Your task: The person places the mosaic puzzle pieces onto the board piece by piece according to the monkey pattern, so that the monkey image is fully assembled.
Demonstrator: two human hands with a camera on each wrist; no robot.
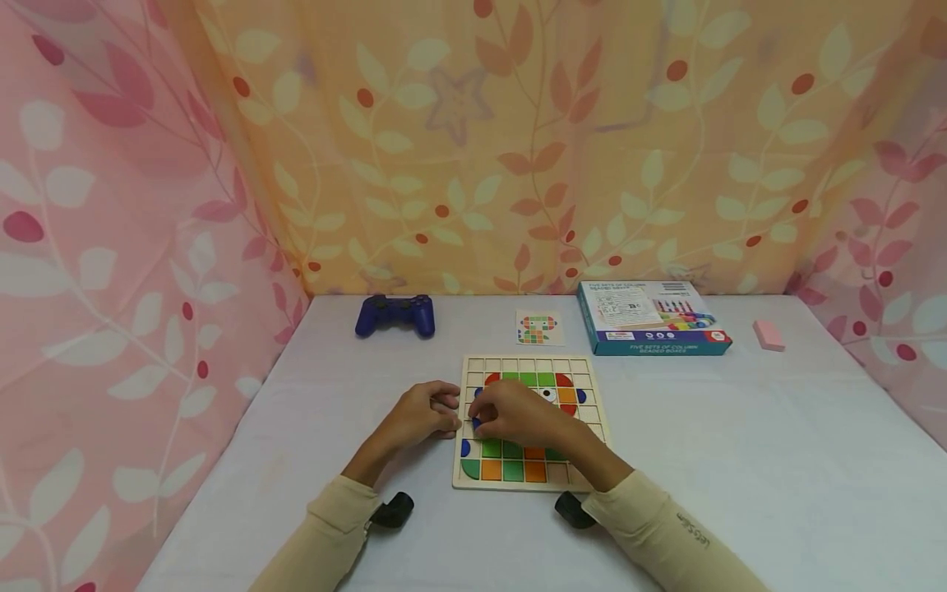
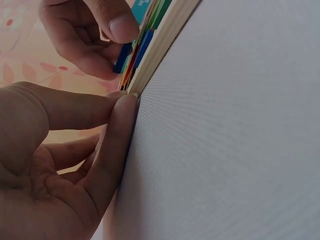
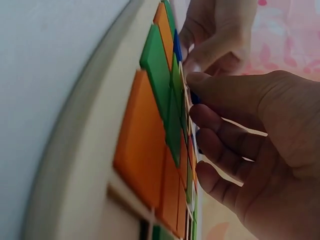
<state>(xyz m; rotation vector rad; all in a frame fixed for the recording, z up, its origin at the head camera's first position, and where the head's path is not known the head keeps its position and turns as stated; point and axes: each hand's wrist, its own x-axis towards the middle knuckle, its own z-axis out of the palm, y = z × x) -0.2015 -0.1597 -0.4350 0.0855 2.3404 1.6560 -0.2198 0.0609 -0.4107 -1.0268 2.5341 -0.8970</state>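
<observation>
A square wooden grid board (image 1: 510, 487) lies on the white table, partly filled with coloured tiles in green, orange, red and blue. My left hand (image 1: 418, 413) is at the board's left edge; in the left wrist view its thumb and a finger pinch that edge. Over the board's left columns, my right hand (image 1: 521, 411) pinches a small blue tile (image 2: 122, 58) between thumb and fingers. The tile is tilted, close above the grid in the left wrist view. Another blue tile (image 1: 465, 448) sits in the left column, above a green rounded tile (image 1: 471, 469). My right hand hides the board's middle.
Behind the board lies a pattern card (image 1: 540, 327) showing a coloured figure. To its right is a flat toy box (image 1: 654, 319), then a pink block (image 1: 769, 335). A blue game controller (image 1: 395, 316) stands at the back left. Floral curtains surround the table.
</observation>
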